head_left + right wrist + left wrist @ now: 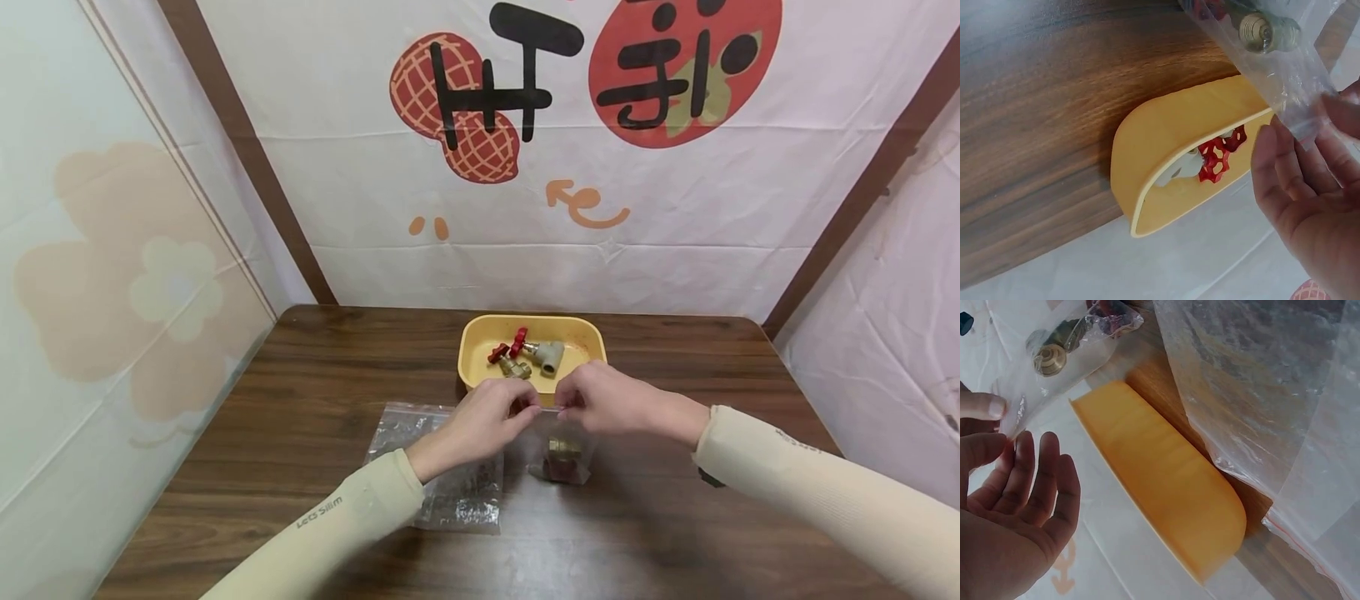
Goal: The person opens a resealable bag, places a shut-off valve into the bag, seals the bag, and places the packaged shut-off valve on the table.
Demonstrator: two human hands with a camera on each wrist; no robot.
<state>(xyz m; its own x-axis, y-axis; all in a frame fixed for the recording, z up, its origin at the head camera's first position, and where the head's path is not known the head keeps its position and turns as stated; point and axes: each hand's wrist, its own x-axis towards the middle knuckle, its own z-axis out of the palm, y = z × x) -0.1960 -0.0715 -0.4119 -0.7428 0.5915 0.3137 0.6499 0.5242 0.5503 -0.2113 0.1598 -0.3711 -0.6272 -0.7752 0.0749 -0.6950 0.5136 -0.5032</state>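
Observation:
A small clear zip bag (577,429) hangs upright between the two hands, just in front of the yellow bin. Inside it lies a brass valve (564,450) with a red handle at the bottom, its threaded end plain in both wrist views. My left hand (482,419) pinches the bag's top edge at one corner between thumb and forefinger. At the opposite corner my right hand (611,400) pinches the same edge. In the left wrist view the left hand's other fingers (1067,494) are loosely bent, away from the bag.
Beyond the hands stands the yellow bin (463,354), holding a grey valve (551,356) and a brass valve (516,367), both with red handles. Flat clear zip bags (465,504) lie on the brown wooden table (315,392) under and beside the left forearm. A printed cloth hangs behind.

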